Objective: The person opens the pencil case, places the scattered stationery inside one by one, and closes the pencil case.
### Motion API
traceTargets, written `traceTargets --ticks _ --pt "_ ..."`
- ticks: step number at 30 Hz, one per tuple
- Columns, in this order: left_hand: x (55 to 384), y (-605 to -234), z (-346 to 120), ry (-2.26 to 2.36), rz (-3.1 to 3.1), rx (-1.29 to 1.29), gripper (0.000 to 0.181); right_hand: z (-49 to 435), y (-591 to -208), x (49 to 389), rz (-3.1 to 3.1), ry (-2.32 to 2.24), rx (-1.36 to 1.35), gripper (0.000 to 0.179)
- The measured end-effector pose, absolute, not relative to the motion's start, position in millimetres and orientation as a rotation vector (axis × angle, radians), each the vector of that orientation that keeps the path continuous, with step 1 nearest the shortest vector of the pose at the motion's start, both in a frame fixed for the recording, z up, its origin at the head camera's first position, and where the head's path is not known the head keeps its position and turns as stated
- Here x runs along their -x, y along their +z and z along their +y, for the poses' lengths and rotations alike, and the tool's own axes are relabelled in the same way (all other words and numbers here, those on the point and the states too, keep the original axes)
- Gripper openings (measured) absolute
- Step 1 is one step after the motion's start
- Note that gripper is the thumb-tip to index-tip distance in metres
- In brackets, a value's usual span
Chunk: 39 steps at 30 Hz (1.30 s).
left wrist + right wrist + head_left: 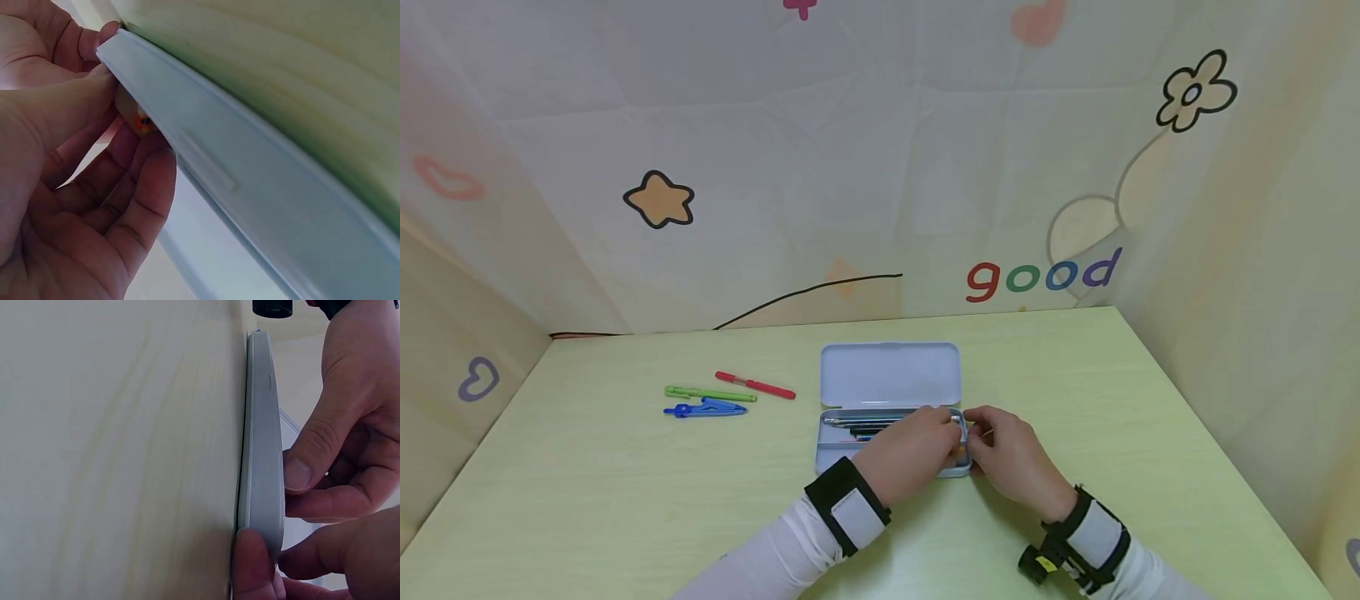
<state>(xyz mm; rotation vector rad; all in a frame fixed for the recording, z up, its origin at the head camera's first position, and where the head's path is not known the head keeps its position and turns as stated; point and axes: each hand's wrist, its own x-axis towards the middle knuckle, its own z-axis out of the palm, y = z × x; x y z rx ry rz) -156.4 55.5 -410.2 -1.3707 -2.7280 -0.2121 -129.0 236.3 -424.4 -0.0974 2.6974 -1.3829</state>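
Note:
An open pale blue pencil case (pixel 891 375) lies on the table, its lid tipped back. Several pencils or pens (pixel 865 422) sit in its rear section. My left hand (pixel 910 450) reaches over the case's right end. In the left wrist view its thumb and fingers pinch a small yellowish block (pixel 130 109) with an orange and black mark, partly hidden by the case wall; its kind is unclear. At the right end, my right hand (pixel 1011 454) holds the case's corner, with fingertips (pixel 252 559) against the outer wall in the right wrist view.
To the left of the case lie a red pen (pixel 767 388), a green pen (pixel 711 393) and a blue drawing compass (pixel 707 408). A printed cloth (pixel 760 208) hangs behind the pale table (pixel 625 508) and along both sides.

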Motion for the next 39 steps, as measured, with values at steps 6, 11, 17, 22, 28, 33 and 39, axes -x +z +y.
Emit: traceTargets --ticks 6,11,17,22,28,33,39 --pt "154.7 -409.7 55.3 -0.136 -2.709 1.367 0.015 236.0 -424.6 129.4 2.696 -1.377 0.087 0.033" --pt "153.0 -408.8 55.3 -0.104 -2.702 1.368 0.014 235.8 -424.9 129.2 2.692 -1.378 0.075 0.032" --pt "152.4 -409.5 55.7 -0.069 -2.684 1.374 0.014 235.7 -424.4 128.7 2.694 -1.371 0.075 0.033" --pt "152.2 -410.0 56.1 -0.034 -2.679 1.37 0.015 235.7 -424.5 129.0 2.699 -1.37 0.081 0.033" --pt "151.7 -410.9 56.0 0.026 -2.682 1.371 0.014 235.0 -424.7 128.8 2.704 -1.368 0.078 0.032" --pt "150.8 -411.0 54.9 0.029 -2.694 1.369 0.013 234.7 -424.9 128.5 2.704 -1.372 0.077 0.032" --pt "150.5 -410.1 52.1 0.018 -2.706 1.384 0.011 235.3 -424.8 128.7 2.71 -1.375 0.089 0.033"
